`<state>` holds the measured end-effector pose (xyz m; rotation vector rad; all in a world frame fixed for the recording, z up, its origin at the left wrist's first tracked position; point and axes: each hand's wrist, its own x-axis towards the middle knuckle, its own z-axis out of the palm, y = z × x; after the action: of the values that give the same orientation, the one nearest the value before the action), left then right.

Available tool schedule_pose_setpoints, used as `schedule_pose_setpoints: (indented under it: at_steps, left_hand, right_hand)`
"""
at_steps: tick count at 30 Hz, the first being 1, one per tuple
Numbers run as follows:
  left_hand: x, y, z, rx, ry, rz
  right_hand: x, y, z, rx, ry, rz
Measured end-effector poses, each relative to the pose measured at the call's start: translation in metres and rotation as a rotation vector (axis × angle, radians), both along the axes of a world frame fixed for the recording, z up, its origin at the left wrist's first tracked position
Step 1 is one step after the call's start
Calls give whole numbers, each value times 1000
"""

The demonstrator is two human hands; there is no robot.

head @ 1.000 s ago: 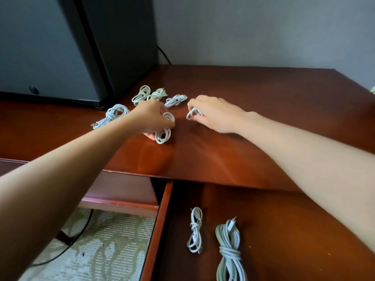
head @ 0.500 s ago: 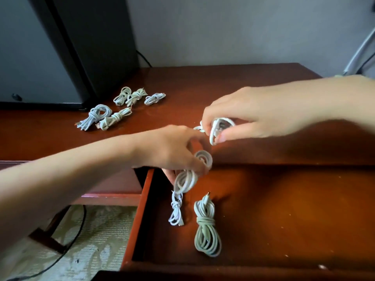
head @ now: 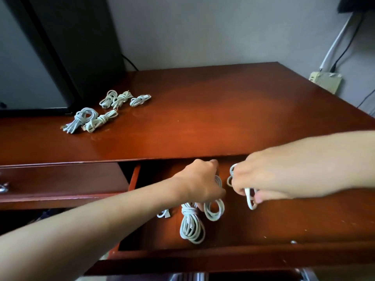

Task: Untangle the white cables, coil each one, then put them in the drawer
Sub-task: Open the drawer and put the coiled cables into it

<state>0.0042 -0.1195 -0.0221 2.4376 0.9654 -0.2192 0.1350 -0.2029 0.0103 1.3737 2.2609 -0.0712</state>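
Both my hands are down inside the open drawer [head: 304, 226]. My left hand [head: 199, 184] grips a coiled white cable [head: 214, 209] whose loops hang below the fingers. To its right, my right hand [head: 261, 178] pinches a smaller coiled white cable [head: 250, 200]. On the drawer floor lies a tied cable bundle [head: 191, 224]; another coiled cable [head: 164, 213] shows partly beside my left forearm. Several more coiled white cables [head: 105, 110] lie on the desk top at the back left.
The red-brown wooden desk [head: 223, 118] has a black monitor [head: 50, 57] at the back left. A shut drawer front [head: 60, 179] with a metal handle sits at left. A white box [head: 326, 82] with wires hangs on the wall at right.
Both hands have carried their coiled cables from above the desk's front edge down into the drawer. The camera has tilted, showing more of the desk.
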Motion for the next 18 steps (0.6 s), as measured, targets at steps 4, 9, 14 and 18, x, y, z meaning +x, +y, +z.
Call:
schedule_pose_setpoints:
  at_steps: [4,9,14,18]
  left_hand:
    - [14,-4,-12,-36,29,-9]
    - [9,-8,-19,-58,93,-44]
    - [3,-4,-6,-47,62,-77]
    - [-10,15,41,2,54,-134]
  right_hand:
    - [-2,-17,-20,70,-68,90]
    - [-6,-29,-36,-141,-134,13]
    - [-20,-11,6,-297,-36,-39]
    - [-23,26,59,-212,160,-82]
